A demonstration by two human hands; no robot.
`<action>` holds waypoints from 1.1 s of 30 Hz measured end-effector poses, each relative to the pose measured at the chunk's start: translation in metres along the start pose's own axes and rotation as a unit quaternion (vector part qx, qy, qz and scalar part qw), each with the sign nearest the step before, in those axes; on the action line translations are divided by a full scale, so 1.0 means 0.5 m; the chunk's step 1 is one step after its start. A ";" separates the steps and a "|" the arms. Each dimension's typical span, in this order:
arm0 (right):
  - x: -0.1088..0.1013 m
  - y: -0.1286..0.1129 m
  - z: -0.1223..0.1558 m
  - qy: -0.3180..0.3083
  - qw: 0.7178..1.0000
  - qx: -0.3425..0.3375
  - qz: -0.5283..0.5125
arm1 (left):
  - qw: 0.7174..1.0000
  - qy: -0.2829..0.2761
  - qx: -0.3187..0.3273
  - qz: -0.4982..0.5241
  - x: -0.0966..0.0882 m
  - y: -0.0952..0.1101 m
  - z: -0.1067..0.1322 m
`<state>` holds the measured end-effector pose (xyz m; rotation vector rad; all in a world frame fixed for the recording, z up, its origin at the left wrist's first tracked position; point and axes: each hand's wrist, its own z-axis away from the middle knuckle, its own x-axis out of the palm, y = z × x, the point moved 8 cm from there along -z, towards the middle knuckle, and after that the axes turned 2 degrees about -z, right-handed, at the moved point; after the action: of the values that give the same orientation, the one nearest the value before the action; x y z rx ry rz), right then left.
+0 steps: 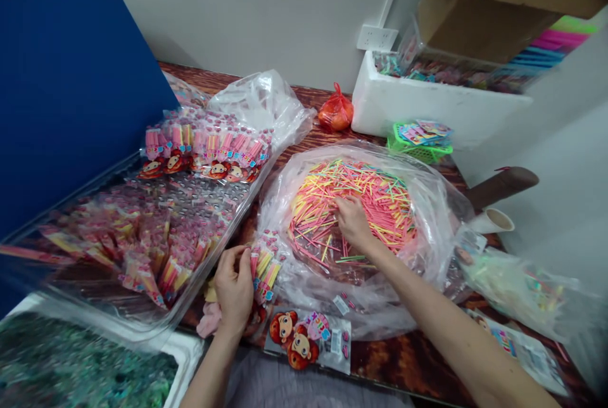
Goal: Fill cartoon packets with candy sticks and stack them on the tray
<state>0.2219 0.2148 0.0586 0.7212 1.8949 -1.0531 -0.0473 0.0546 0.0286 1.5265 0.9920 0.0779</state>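
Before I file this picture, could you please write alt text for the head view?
A person's right hand reaches into a heap of thin, colourful sticks ringed by clear plastic, while the left hand is beside small stick-filled packets. At left, a clear tray holds many similar packets.

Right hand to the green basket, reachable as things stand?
Probably yes. The right hand is at the colored sticks; the green basket sits beyond them, with only the clear plastic bag's far edge seemingly between. Printed cards partly cover its top.
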 end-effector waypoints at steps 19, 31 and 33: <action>0.004 -0.027 0.170 0.102 0.881 0.186 -0.424 | 0.979 -0.056 -0.121 0.153 0.002 0.032 -0.004; 0.087 -0.001 0.224 0.082 0.853 0.233 -0.461 | 0.980 -0.093 -0.085 0.155 0.041 0.042 -0.030; 0.087 -0.003 0.226 0.081 0.846 0.233 -0.473 | 0.982 -0.097 -0.082 0.138 0.045 0.036 -0.032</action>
<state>0.2428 0.1192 -0.0129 0.0522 2.1957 -2.1770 -0.0326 0.0831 0.0366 1.4793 0.6021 0.1985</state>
